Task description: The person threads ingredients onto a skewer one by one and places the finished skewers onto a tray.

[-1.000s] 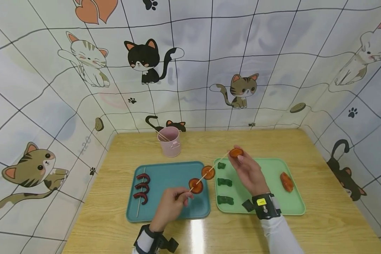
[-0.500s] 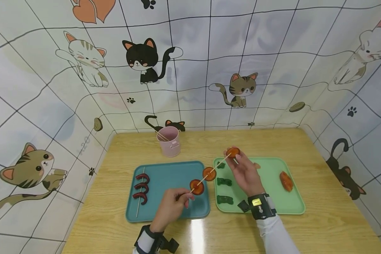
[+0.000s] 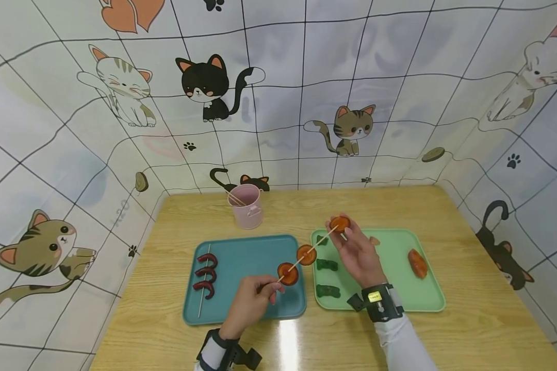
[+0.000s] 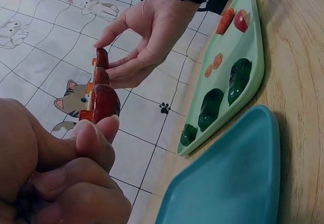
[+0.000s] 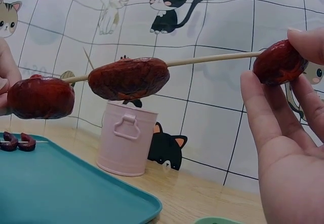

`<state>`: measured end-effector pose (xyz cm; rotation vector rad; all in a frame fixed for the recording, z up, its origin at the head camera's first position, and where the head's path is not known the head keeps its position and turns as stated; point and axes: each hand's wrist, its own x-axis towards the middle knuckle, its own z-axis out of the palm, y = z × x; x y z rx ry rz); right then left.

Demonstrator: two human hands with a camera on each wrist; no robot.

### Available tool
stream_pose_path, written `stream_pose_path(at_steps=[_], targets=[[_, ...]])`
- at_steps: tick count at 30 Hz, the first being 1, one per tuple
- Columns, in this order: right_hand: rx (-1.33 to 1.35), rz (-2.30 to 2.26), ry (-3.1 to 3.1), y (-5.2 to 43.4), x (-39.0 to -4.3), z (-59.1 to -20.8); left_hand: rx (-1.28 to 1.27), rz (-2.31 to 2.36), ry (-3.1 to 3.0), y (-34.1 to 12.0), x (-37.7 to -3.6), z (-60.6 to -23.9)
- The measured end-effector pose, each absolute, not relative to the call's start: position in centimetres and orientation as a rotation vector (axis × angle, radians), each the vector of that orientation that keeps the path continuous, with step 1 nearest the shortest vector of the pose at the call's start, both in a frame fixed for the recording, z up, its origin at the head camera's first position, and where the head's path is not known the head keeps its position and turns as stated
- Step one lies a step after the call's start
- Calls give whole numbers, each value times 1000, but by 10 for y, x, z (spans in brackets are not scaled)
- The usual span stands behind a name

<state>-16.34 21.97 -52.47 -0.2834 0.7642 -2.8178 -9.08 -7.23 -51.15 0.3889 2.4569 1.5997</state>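
Observation:
My left hand (image 3: 250, 304) pinches the near end of a wooden skewer (image 3: 322, 239), which slants up to the right. Two glossy reddish-brown mushroom caps (image 3: 288, 273) are threaded on it, spaced apart. At its far end my right hand (image 3: 359, 255) holds a third mushroom cap (image 5: 281, 63) between thumb and fingers. The skewer's tip meets this cap; how deep it goes I cannot tell. Below my left hand lies a teal tray (image 3: 246, 247) bearing a skewer with three dark red curled pieces (image 3: 206, 274). Under my right hand is a light green tray (image 3: 399, 301).
Three dark green pieces (image 3: 327, 291) lie along the green tray's left side. An orange-red oblong piece (image 3: 417, 263) lies at its right, and small orange bits (image 4: 217, 61) lie between. A pink bucket (image 3: 248, 214) with thin sticks stands behind the teal tray, before a cat-patterned wall.
My right hand has shifted slightly left with its mushroom cap, and the skewer's tip now overlaps the cap's face instead of its edge. My left hand stays almost still.

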Motion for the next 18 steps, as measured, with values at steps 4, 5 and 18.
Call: stream_pose_path(at_steps=[4, 5, 18], targets=[[-280, -2829, 733, 219, -163, -526, 379, 1606, 2445, -71, -91, -511], [-289, -2835, 732, 219, -163, -527, 376, 1608, 2441, -71, -90, -512], [-430, -2793, 961, 193, -153, -539, 382, 1616, 2433, -64, -91, -511]])
